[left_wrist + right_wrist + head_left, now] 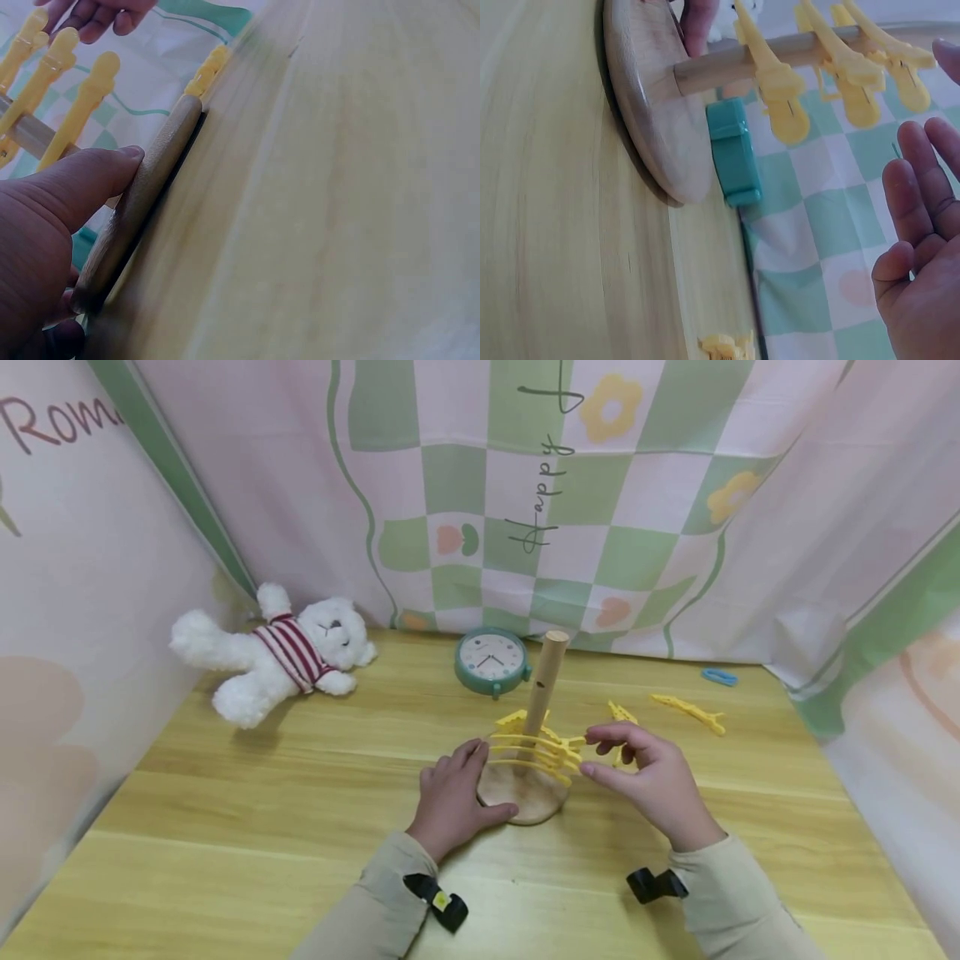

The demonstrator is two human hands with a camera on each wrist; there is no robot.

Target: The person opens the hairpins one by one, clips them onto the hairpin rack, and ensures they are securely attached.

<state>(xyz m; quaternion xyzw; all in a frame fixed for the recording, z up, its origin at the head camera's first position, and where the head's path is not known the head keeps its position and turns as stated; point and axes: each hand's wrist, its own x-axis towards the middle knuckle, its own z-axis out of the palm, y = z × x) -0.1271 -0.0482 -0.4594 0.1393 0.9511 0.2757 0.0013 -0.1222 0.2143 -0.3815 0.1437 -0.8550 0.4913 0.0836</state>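
Observation:
A round wooden base (534, 806) with an upright wooden post (551, 668) stands on the table. Several curved yellow plastic pieces (851, 71) sit on the post one above another, their forked ends toward the right. My left hand (450, 802) holds the base at its left edge, the thumb (97, 180) lying against the rim in the left wrist view. Just right of the yellow pieces is my right hand (656, 777), thumb and fingers apart with nothing between them. In the right wrist view its fingers (915, 199) are loosely bent, beside the pieces.
Loose yellow pieces (690, 713) lie at the right, with a small blue loop (720, 677) behind them. A green clock (491, 662) is behind the stand. At the back left lies a white plush bear (288, 652) in a striped shirt. A patterned curtain (510, 577) borders the table.

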